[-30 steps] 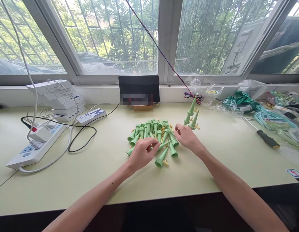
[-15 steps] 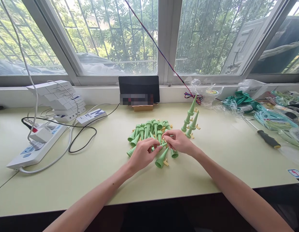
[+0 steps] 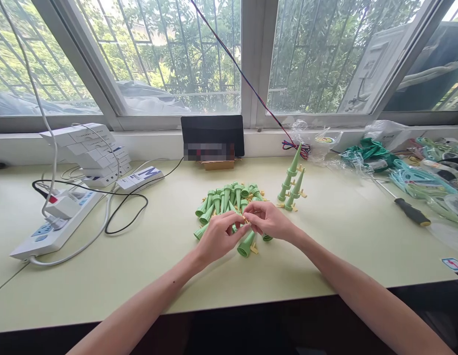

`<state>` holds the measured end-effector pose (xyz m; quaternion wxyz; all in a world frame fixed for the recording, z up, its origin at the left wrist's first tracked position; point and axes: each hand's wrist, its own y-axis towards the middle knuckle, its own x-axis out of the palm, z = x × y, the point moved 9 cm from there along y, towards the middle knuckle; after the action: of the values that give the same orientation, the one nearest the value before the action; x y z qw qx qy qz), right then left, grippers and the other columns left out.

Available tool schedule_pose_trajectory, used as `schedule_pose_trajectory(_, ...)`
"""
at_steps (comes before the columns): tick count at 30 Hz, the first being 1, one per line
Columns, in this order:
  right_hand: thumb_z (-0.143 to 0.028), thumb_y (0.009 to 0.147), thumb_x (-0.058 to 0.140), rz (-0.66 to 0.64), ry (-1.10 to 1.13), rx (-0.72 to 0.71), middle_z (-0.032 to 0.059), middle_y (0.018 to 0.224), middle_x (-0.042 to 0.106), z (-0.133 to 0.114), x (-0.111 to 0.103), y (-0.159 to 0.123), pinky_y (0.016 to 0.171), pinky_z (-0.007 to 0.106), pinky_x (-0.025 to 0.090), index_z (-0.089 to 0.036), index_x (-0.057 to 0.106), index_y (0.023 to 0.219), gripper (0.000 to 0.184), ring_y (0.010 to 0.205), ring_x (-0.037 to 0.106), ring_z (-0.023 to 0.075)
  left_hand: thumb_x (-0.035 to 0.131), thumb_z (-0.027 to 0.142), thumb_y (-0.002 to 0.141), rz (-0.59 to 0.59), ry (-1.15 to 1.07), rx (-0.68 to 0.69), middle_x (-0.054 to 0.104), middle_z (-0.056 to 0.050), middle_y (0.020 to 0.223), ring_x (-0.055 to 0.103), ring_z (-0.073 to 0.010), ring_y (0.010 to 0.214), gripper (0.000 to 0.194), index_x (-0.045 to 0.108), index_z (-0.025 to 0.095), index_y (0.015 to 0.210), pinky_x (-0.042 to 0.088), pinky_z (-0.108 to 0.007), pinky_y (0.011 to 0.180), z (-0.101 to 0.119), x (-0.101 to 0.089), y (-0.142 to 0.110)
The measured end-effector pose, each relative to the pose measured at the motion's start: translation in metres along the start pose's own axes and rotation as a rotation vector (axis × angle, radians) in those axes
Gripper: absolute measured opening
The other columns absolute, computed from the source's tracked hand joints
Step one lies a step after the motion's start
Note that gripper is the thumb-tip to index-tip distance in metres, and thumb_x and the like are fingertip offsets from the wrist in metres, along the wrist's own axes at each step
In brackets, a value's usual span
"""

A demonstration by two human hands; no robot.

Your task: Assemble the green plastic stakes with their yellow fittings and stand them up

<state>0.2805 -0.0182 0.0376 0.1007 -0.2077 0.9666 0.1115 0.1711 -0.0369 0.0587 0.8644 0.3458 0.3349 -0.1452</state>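
Observation:
My left hand (image 3: 222, 233) and my right hand (image 3: 270, 220) meet fingertip to fingertip over a pile of green plastic watering spikes (image 3: 228, 195). The left fingers are closed around a green spike, mostly hidden by the hands. A small yellow valve (image 3: 246, 220) shows at the pinched fingertips of my right hand. Just in front of the hands lies another spike (image 3: 245, 246), its open end facing me, with a yellow valve on its side. Right of the pile, spikes stacked one into another stand upright in two columns, a taller one (image 3: 293, 165) and a shorter one (image 3: 297, 185).
A white power strip (image 3: 62, 229) with cables and stacked white boxes (image 3: 91, 153) occupy the left. A dark tablet (image 3: 213, 133) leans at the back. On the right lie a screwdriver (image 3: 411, 212) and plastic-bagged items (image 3: 421, 180). The table edge (image 3: 288, 300) runs in front.
My right hand has moved slightly left, bringing its fingertips against those of my left hand. The left hand, the pile and the standing spikes stay put.

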Motion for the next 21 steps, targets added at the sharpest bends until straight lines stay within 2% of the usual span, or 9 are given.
schedule_pose_trajectory(10, -0.04, 0.087, 0.061, 0.041, 0.048, 0.013, -0.003, 0.067, 0.056, -0.006, -0.0046, -0.0006, 0.047, 0.023, 0.042, -0.019, 0.056, 0.087, 0.022, 0.051, 0.051, 0.0097, 0.054, 0.021, 0.09, 0.033, 0.002, -0.003, 0.057, 0.002, 0.067, 0.035, -0.0073, 0.048, 0.013, 0.065, 0.019, 0.084, 0.032, -0.022, 0.051, 0.0019, -0.0027, -0.0002)
schedule_pose_trajectory(17, -0.039, 0.088, 0.061, 0.028, 0.082, -0.006, -0.0021, 0.071, 0.057, -0.0046, -0.0048, -0.0001, 0.047, 0.023, 0.041, -0.018, 0.059, 0.09, 0.021, 0.051, 0.051, 0.0091, 0.051, 0.023, 0.094, 0.042, -0.006, -0.003, 0.054, 0.003, 0.069, 0.036, -0.0076, 0.049, 0.015, 0.064, 0.018, 0.088, 0.032, -0.023, 0.051, 0.0008, -0.0042, 0.0005)
schedule_pose_trajectory(21, -0.041, 0.087, 0.061, 0.023, 0.092, -0.001, -0.002, 0.071, 0.057, -0.0052, -0.0044, 0.0001, 0.047, 0.023, 0.041, -0.017, 0.06, 0.089, 0.024, 0.05, 0.05, 0.0084, 0.049, 0.025, 0.096, 0.064, -0.033, -0.017, 0.055, 0.001, 0.07, 0.042, -0.0092, 0.054, 0.018, 0.064, 0.018, 0.089, 0.036, -0.023, 0.054, -0.0011, -0.0066, 0.0015)
